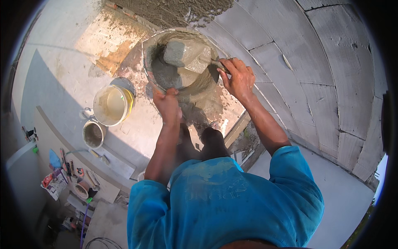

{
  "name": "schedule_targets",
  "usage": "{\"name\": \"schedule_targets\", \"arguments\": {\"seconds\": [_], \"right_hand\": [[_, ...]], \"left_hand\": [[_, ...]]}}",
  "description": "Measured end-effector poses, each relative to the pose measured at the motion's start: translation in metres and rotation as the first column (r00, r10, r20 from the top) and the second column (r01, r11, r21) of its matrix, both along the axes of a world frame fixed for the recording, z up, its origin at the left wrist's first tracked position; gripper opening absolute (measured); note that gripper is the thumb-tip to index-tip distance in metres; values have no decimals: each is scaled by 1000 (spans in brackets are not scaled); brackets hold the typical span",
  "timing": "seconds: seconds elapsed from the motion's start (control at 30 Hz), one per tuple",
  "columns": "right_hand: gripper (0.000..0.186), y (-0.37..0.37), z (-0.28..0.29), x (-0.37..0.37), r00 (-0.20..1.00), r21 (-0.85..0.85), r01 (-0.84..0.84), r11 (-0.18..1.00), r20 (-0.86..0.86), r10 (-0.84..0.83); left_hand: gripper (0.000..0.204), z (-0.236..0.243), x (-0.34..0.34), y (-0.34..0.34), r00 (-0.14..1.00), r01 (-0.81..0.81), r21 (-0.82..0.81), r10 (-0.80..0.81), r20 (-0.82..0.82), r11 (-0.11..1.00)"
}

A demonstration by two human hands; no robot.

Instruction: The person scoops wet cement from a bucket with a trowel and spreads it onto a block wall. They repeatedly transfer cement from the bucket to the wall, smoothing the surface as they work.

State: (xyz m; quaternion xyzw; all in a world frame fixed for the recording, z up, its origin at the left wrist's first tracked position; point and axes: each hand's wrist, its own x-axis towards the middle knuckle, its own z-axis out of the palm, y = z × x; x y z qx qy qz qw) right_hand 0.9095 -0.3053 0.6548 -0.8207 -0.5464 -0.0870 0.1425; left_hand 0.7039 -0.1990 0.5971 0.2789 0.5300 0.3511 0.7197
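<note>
A round bucket of wet grey mortar is in front of me, its rim and inner wall smeared with it. My left hand is closed on the near rim, thumb on top. In my right hand is the handle of a trowel, fingers wrapped round it at the bucket's right side. The trowel's blade is inside the bucket, coated with wet mortar. A smooth lump of mortar sits beside the blade; whether it rests on the blade I cannot tell.
A grey block wall rises close on the right, with wet mortar spread at its far end. To the left stand a pale bucket and a smaller pail. Farther left, a board holds hand tools and a plastic bag.
</note>
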Motion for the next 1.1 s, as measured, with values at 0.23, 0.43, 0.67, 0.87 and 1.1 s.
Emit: {"name": "schedule_targets", "arguments": {"seconds": [0.23,0.43,0.67,0.87,1.1], "right_hand": [[29,21,-30,6,937,-19,-176,984,-310,162],[45,64,-176,109,406,-353,-317,880,-889,-210],[48,58,-76,147,772,32,418,908,-540,-336],[39,36,-154,33,918,-632,-185,753,-384,-97],[35,16,-239,11,997,-200,-45,979,-68,32]], "left_hand": [[41,-91,-20,-8,953,-297,-175,281,-113,939],[42,-168,-50,-19,913,-351,-133,306,-271,927],[53,-212,-66,-19,958,-187,-63,168,-232,980],[69,-196,8,-25,990,-64,137,80,-115,989],[78,-179,29,-27,995,0,277,29,-99,961]]}}
